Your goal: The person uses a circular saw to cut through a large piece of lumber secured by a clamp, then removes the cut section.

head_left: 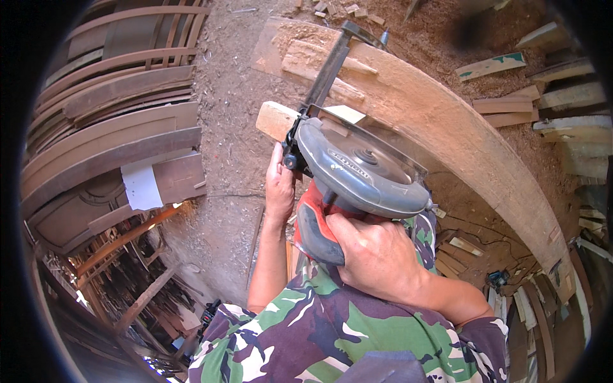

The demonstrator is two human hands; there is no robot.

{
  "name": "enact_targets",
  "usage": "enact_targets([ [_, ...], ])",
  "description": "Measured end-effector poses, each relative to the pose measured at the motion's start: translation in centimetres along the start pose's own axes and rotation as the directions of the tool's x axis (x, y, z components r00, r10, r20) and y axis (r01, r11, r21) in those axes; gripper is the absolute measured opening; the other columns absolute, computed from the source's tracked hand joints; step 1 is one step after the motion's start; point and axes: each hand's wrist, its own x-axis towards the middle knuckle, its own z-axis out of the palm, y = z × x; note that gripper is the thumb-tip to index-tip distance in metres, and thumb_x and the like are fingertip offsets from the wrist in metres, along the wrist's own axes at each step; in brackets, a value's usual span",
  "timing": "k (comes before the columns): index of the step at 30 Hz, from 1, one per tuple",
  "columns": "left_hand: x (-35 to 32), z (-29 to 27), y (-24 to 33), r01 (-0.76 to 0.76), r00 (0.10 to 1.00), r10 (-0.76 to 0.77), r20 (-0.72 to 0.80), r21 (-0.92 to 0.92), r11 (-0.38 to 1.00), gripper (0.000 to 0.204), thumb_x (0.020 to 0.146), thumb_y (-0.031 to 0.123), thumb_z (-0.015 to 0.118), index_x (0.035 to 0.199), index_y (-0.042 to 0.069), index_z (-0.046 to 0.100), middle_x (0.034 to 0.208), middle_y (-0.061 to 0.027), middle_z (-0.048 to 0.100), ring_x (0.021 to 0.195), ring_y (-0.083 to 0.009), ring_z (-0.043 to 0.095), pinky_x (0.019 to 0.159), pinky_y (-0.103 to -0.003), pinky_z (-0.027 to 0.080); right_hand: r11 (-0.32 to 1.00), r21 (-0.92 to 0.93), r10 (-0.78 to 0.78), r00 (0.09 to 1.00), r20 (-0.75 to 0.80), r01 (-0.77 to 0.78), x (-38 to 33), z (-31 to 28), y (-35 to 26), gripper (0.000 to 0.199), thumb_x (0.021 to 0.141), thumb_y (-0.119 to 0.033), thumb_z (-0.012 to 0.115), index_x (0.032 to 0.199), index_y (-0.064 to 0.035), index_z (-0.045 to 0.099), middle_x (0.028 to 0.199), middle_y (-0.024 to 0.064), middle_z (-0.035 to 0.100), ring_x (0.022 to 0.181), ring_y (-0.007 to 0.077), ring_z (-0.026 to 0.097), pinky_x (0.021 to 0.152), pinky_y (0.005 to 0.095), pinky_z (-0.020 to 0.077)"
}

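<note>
In the head view, the right grip point(383, 255) is closed around the circular saw point(348, 175), probably to steady its weight, at the near side of the worktop point(504, 166). The left grip point(279, 188) is close under the wooden block point(274, 121), perhaps supporting it; its fingers are partly hidden, so I cannot tell its closing. A black bar point(329, 73) reaches across the worktop. Panels point(121, 124) fill the left; loose boards point(507, 104) lie right.

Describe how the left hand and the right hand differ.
The left hand points up the picture, at a black bracket; the right hand curls around the saw. The right hand shows its broad back, while the left hand looks narrower. Both hands are bare.
</note>
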Motion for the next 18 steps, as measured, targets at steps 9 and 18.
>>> enact_targets([
  [9,0.3,-1.0,0.1,0.009,1.0,-0.009,0.01,0.054,0.998,0.067,0.115,0.035,0.051,0.167,-0.002,0.03,0.143,-0.0109,0.055,0.121,-0.0182,0.056,0.101,-0.033,0.048,1.0,-0.027,-0.01,1.0,0.008,0.01,0.9,0.0,-0.5,0.028,0.072,-0.002,0.073,0.097,-0.0019,0.06,0.079,0.0205,0.069,0.075,0.0432,0.072,0.066,0.0518,0.0578],
  [18,0.9,-1.5,0.8,0.018,0.999,-0.02,0.046,0.026,1.0,0.068,0.115,0.038,0.049,0.166,-0.003,0.031,0.159,-0.0165,0.053,0.14,-0.0256,0.058,0.117,-0.04,0.05,0.999,-0.002,-0.033,0.999,-0.028,0.033,1.7,0.5,-0.7,0.031,0.068,0.0,0.074,0.094,-0.0024,0.058,0.075,0.0212,0.067,0.074,0.0447,0.07,0.065,0.0525,0.0561],
])
